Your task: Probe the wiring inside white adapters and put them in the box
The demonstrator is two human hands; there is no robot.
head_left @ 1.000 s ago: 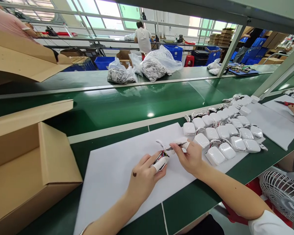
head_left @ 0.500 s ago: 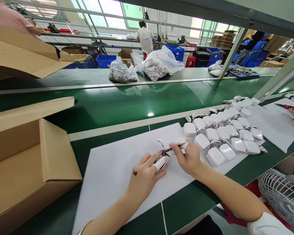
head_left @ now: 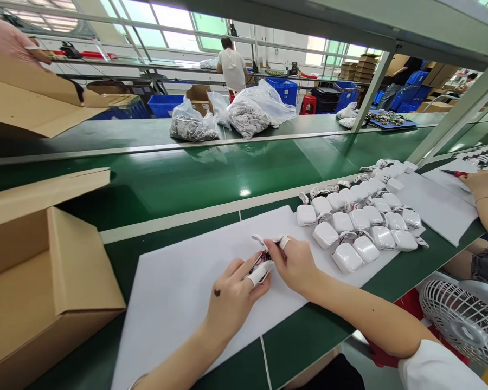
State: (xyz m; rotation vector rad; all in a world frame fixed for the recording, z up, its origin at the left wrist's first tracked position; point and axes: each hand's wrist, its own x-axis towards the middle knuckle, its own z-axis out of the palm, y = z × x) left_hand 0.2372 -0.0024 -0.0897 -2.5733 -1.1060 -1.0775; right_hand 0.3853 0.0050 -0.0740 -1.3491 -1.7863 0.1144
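Note:
Over a white sheet [head_left: 171, 292], my left hand [head_left: 232, 290] is closed around an opened small white electronic device [head_left: 262, 273]. Red, blue and black wires show inside it. A curved white piece [head_left: 258, 239] sticks up at its far side. My right hand [head_left: 295, 265] is closed at the device's right side, thumb and index finger pinching a thin dark piece at the wires; its kind is mostly hidden by the fingers. White coverings wrap a finger on each hand. To the right lie rows of rounded white cases [head_left: 347, 257] with small curved parts among them.
An open cardboard box [head_left: 85, 271] stands at left. Beyond the green bench [head_left: 179, 184] lie filled plastic bags [head_left: 248, 116]. At right, a co-worker's hand [head_left: 482, 184] holds a red-handled tool [head_left: 453, 173]. A white fan [head_left: 467, 325] stands below the bench edge.
The view has shifted slightly, so the scene sits further left. My right fingers have curled in closer over the device; the thin dark piece, visible along them before, is now mostly covered.

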